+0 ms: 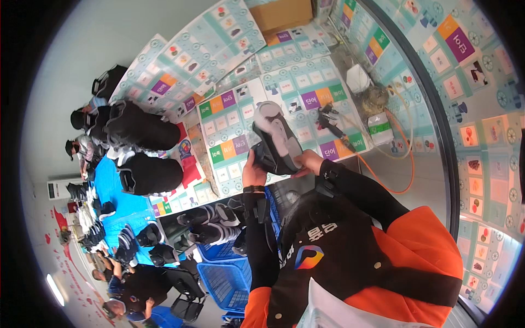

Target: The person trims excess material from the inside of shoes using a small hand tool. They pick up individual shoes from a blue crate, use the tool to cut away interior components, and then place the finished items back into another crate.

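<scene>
A dark shoe with a pale grey sole (279, 136) is held over the patterned table, its sole turned up. My left hand (254, 174) grips the black upper on its left side. My right hand (309, 163) grips the near right end, fingers closed around the edge. Both hands are on the same shoe, and its far end points away from me. To the right of the shoe lies a black spray gun (333, 124) with a hose attached, apart from my hands.
Black shoes (145, 128) stand at the table's left. A white box with a green label (380, 129), an orange hose (402, 191) and a white container (358, 78) are at the right. Blue crates (224, 281) sit below; co-workers (131, 290) are near a blue table (117, 191).
</scene>
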Available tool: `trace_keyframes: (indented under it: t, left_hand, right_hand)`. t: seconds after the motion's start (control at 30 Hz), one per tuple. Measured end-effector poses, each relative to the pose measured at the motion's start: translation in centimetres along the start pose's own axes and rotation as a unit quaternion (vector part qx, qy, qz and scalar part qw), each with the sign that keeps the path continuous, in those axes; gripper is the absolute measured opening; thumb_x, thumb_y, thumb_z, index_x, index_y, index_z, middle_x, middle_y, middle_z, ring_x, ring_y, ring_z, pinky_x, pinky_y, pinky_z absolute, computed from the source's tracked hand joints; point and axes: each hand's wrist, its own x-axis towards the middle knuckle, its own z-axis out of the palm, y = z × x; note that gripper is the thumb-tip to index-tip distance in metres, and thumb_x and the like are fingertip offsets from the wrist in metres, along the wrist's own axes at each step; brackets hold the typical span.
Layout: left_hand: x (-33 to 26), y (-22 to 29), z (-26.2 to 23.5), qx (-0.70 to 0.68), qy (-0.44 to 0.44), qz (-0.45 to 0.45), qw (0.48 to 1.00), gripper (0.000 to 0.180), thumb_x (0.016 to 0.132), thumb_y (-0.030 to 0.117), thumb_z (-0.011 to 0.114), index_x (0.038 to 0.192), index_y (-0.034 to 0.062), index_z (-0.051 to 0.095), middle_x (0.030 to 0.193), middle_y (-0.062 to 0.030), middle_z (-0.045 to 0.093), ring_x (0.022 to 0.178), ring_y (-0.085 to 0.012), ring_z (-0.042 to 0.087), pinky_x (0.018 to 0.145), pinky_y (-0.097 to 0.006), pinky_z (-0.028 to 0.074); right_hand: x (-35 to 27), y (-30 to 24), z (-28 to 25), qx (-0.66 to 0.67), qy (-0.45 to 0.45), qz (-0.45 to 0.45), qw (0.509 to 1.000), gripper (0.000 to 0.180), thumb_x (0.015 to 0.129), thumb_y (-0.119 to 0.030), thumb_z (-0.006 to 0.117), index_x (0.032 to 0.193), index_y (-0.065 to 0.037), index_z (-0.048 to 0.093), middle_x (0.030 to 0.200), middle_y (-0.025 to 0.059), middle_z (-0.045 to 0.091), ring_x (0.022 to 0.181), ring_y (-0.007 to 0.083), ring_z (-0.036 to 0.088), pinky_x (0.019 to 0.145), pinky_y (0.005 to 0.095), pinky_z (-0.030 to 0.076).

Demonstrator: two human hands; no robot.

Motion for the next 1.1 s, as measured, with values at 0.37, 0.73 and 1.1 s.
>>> trace_keyframes:
  t: [0.37,0.73,1.1]
  left_hand:
    - [14.7,-6.9,0.5,0.123,0.211,0.003,0.97,0.038,0.103,0.031,0.051,0.125,0.0018,0.064,0.116,-0.0115,0.073,0.105,-0.0298,0.07,0.098,-0.044,0.055]
    - [18.1,3.5,-10.6,0.567,0.239,0.042,0.787,0.043,0.096,0.04,0.063,0.12,0.006,0.073,0.112,-0.0129,0.075,0.099,-0.0248,0.071,0.087,-0.036,0.054]
    - [16.8,1.9,0.5,0.863,0.174,0.001,0.474,0.05,0.088,0.055,0.063,0.125,0.0222,0.066,0.112,-0.0124,0.073,0.106,-0.0361,0.069,0.087,-0.044,0.053]
  right_hand:
    - [7.3,0.4,-13.0,-0.231,0.001,-0.025,0.973,0.041,0.1,-0.028,0.053,0.113,0.01,0.052,0.095,0.0282,0.07,0.083,0.0393,0.072,0.067,0.0474,0.059]
    - [7.4,-7.6,-15.5,-0.719,0.318,-0.239,0.57,0.031,0.089,-0.014,0.059,0.117,-0.001,0.057,0.113,0.0134,0.054,0.109,0.0292,0.053,0.089,0.0422,0.051]
    - [5.0,-7.7,-16.6,-0.538,0.328,-0.337,0.7,0.032,0.078,-0.012,0.069,0.102,0.006,0.059,0.104,0.0214,0.057,0.105,0.0403,0.053,0.091,0.0474,0.045]
